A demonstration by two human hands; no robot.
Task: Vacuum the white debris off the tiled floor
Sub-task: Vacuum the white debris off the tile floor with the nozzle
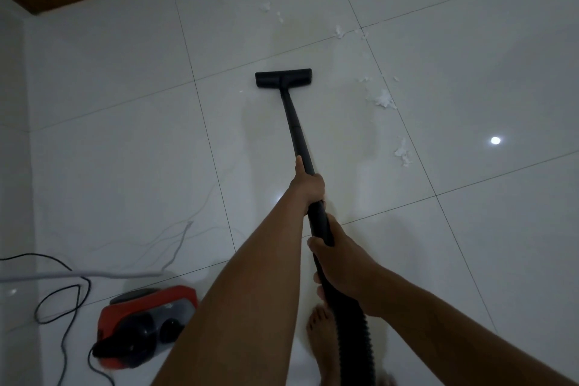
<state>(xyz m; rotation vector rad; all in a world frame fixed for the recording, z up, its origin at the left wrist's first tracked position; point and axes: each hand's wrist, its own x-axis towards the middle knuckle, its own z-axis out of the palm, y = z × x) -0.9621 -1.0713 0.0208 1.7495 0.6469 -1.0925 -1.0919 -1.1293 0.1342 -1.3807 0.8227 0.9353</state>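
- Head view, task items: a long black tubular vacuum wand (294, 131) is seen running away from the person over the glossy white tiled floor (125, 150). Its long axis is tilted slightly to the left at the far end.
- The wand ends in a flat black rectangular floor nozzle (283, 78), which appears to be set down on a tile just past a grout line.
- White fluffy debris (383, 99) is noted to the right of the nozzle, well apart from it and beyond a grout line.
- A second clump (402, 152) lies further right, level with the middle of the wand. More bits (340, 31) are scattered ahead and to the right, up to the top edge. One small fleck (241, 91) lies just left of the nozzle.
- Judgement: the nozzle would have to be swung right and pushed forward for the main clumps to be reached; most of the debris is not yet collected.
- Hands: the left hand (308, 185) is the forward one, nearer the debris. It is wrapped round the wand, with the thumb laid along the tube.
- The right hand (340, 257) is closed round the thicker black grip behind it, where the ribbed black hose (354, 332) begins.
- Other items: a red and black canister vacuum body (144, 323) sits at lower left among a black cord (62, 301) and a grey cable (175, 247). A bare foot (322, 332) is seen beside the hose.
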